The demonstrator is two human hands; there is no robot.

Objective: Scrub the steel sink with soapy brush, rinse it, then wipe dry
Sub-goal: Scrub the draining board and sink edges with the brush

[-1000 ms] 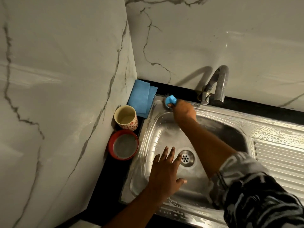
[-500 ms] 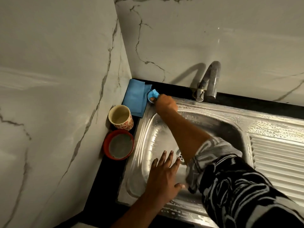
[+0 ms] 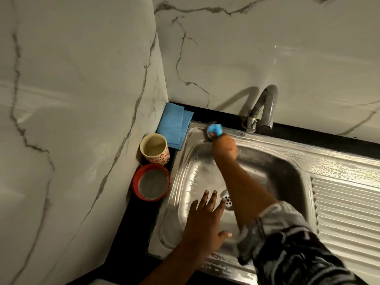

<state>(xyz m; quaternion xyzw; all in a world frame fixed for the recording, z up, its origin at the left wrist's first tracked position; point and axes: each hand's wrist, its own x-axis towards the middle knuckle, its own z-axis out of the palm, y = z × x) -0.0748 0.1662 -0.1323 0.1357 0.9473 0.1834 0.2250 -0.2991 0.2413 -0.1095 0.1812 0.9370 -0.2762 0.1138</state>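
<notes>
Marble-look wall panels [image 3: 82, 99] are seen on two sides, meeting in a corner up and left of the right hand [image 3: 225, 149]. The steel sink [image 3: 267, 140] is set into a black bench [image 3: 131, 233], and it's covered in soapy film pretty much all over. That goes for the ribbed drainboard [image 3: 345, 212] too, well off to the right of both hands. A patterned dark-and-grey sleeve [image 3: 287, 254] is pushed up the right forearm, which is stretched across the basin.

A curved metal tap [image 3: 265, 108] is found just beyond and right of the right hand. A folded blue cloth [image 3: 174, 124] is laid on the bench in the corner, just left of that hand. Nearer and further left, a red bowl [image 3: 135, 182] and a floral cup [image 3: 156, 157] are parked side by side, beyond the left hand [image 3: 203, 223].

The left hand is spread wide and flat low in the basin with nothing held, its fingertips just left of the drain [image 3: 227, 200]. The right hand is curled tight round the blue brush [image 3: 214, 129], which is pressed onto the sink's back rim near the back-left corner.
</notes>
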